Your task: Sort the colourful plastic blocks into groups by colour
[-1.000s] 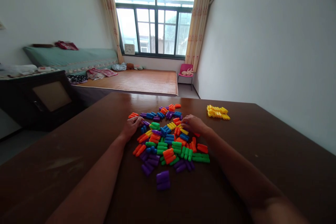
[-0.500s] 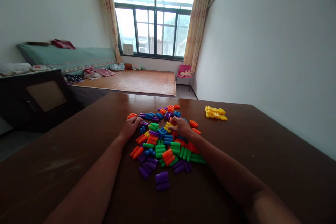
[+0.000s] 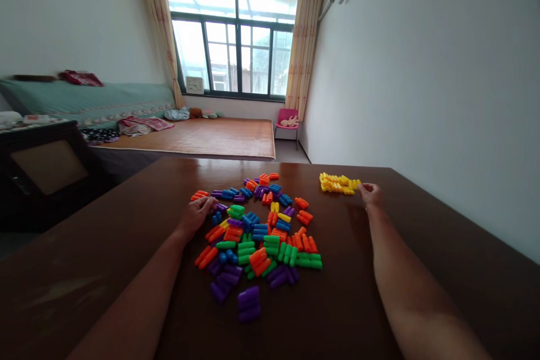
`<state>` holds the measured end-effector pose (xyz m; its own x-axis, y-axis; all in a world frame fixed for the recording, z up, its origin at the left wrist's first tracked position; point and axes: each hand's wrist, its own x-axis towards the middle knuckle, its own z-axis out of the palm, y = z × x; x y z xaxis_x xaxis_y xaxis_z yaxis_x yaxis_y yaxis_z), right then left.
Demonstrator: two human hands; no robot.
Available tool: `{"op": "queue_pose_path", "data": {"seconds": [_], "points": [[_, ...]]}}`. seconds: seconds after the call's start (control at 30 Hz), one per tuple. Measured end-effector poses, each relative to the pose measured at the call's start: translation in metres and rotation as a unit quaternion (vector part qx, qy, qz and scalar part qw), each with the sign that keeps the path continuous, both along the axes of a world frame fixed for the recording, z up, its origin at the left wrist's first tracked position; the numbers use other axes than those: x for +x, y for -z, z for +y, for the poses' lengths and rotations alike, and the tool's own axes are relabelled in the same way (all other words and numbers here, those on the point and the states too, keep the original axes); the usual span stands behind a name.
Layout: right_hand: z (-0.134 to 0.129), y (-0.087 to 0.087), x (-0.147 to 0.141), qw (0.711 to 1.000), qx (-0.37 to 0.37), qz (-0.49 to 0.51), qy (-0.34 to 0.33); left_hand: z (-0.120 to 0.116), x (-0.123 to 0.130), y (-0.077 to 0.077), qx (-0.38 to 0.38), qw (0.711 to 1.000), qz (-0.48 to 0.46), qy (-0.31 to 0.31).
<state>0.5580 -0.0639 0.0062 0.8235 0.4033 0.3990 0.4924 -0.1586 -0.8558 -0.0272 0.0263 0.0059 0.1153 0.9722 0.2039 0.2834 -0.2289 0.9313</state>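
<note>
Beyond the far edge of the dark brown surface (image 3: 346, 304), a bed (image 3: 202, 138) stretches below a window (image 3: 238, 56) hung with patterned curtains (image 3: 310, 28). A clock (image 3: 194, 85) stands on the sill at the left, clothes (image 3: 145, 125) lie on the bed, and a pale wall (image 3: 422, 67) fills the right side. A dark cabinet (image 3: 46, 163) at far left has small items on top; a pink chair (image 3: 287, 115) in the corner carries a soft toy (image 3: 289, 122). Loose blocks (image 3: 260, 229), orange, green, blue and purple with a few yellow, spread over the middle of the surface, some overlapping. One purple block (image 3: 248, 304) lies nearest the viewer, just apart from the others. Farther back and to the right, well apart from this spread, sits a yellow stack (image 3: 333, 183). The right hand (image 3: 371, 194) is at the right end of that stack, fingertips pinching a yellow block (image 3: 355, 184); whether block and stack are joined cannot be told. The left hand (image 3: 198, 212) rests at the left edge of the spread, fingers bent beside a purple piece (image 3: 220, 208); whether it grips anything is unclear.
</note>
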Motion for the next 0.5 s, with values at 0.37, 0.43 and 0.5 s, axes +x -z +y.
{"op": "queue_pose_path", "data": {"seconds": [0.37,0.43,0.5], "points": [[0.014,0.01,-0.003,0.987,-0.138,-0.074,0.029,-0.004,0.001,-0.005,0.003,1.0,0.002,-0.001],[0.014,0.009,-0.003,0.988,-0.14,-0.062,0.021,-0.004,0.0,-0.005,0.002,1.0,-0.002,0.002],[0.015,0.009,-0.005,0.99,-0.128,-0.062,-0.009,-0.003,0.0,-0.003,0.0,1.0,-0.004,0.006]]}}
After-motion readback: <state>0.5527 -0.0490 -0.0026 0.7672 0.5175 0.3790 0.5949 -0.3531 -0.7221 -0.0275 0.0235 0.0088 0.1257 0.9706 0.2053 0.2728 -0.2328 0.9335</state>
